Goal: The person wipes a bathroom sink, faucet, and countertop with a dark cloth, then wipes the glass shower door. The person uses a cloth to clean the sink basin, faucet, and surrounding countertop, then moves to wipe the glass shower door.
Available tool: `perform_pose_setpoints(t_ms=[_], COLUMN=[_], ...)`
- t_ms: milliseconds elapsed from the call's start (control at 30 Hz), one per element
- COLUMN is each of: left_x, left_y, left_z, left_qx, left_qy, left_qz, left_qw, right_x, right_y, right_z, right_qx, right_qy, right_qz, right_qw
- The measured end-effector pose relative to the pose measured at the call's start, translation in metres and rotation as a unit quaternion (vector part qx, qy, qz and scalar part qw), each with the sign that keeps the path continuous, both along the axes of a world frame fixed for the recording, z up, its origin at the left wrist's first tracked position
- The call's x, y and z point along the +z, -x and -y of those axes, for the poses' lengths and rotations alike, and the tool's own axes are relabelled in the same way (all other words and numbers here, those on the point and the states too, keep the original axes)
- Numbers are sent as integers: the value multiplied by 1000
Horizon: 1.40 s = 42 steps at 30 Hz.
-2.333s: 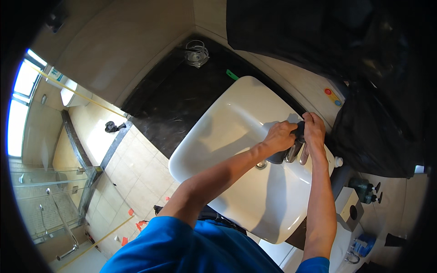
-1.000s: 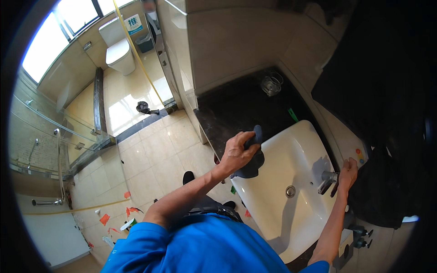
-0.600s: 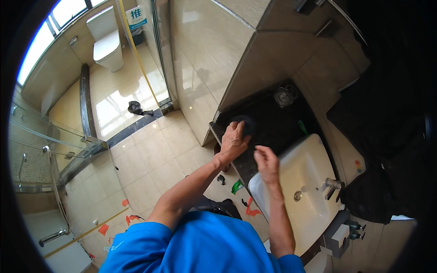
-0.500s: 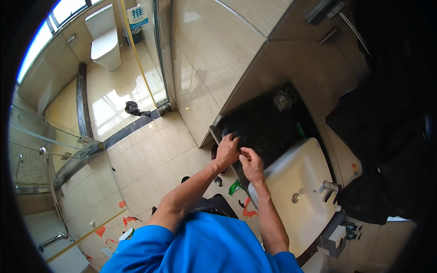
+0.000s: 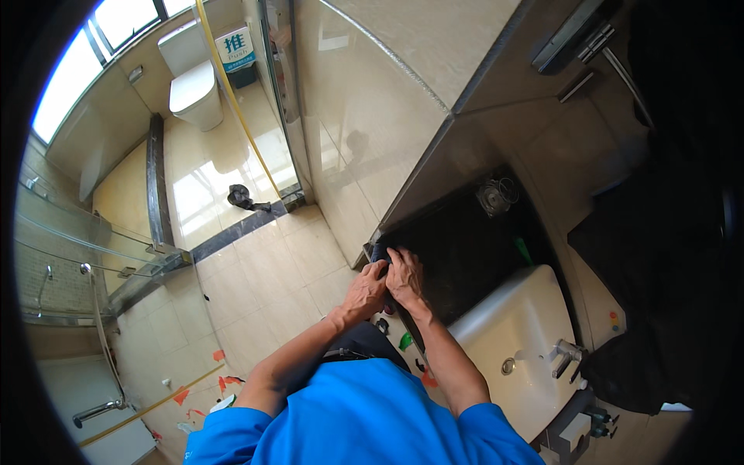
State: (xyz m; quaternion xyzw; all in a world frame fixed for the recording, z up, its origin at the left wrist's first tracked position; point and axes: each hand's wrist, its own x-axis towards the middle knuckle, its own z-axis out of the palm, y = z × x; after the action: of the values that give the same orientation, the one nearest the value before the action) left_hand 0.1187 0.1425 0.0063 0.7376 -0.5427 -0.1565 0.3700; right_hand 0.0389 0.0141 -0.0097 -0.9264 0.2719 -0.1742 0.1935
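My left hand (image 5: 366,291) is at the near left corner of the black countertop (image 5: 457,252), fingers bent and pressed together. Right beside it, my right hand (image 5: 404,279) has its fingers curled down toward the same spot, and the two hands touch or nearly touch. A small dark bluish thing (image 5: 378,252) shows just beyond the fingertips at the counter's edge; its kind cannot be made out. What the fingers pinch is hidden beneath them.
A white basin (image 5: 511,341) with a faucet (image 5: 567,358) stands to the right. A clear glass-like item (image 5: 496,195) and a green scrap (image 5: 522,249) lie on the counter. Red scraps (image 5: 230,383) litter the floor; a black crumpled item (image 5: 242,197) lies by the glass door.
Both hands have moved in to the counter's left edge. The right hand has turned from fingers raised to fingers curled downward beside the left. The view has shifted slightly.
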Motion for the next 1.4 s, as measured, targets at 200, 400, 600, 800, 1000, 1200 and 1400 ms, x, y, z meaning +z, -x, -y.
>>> perform_pose_setpoints(t_ms=[200, 400, 600, 800, 1000, 1200, 1400], left_x=[8, -5, -2, 5, -2, 5, 6], left_y=[-12, -30, -60, -83, -89, -91, -76], left_z=[18, 14, -8, -10, 2, 11, 12], left_qx=[14, -43, -114, -190, -201, -230, -216], left_qy=[-35, -28, -32, -12, 43, 13, -17], left_qz=[95, 82, 73, 60, 77, 92, 84], left_qw=[995, 995, 990, 980, 976, 969, 973], right_x=[2, 11, 19, 12, 20, 17, 9], right_y=[-11, -17, -33, -37, -39, -39, -32], right_z=[17, 8, -27, -49, -53, -34, -14], right_qx=[-53, -86, -124, -186, -232, -220, -174], right_qy=[26, 64, 52, 46, 34, 44, 63], right_qz=[-66, -79, -83, -84, -93, -95, -73], right_qw=[996, 991, 987, 978, 968, 970, 980])
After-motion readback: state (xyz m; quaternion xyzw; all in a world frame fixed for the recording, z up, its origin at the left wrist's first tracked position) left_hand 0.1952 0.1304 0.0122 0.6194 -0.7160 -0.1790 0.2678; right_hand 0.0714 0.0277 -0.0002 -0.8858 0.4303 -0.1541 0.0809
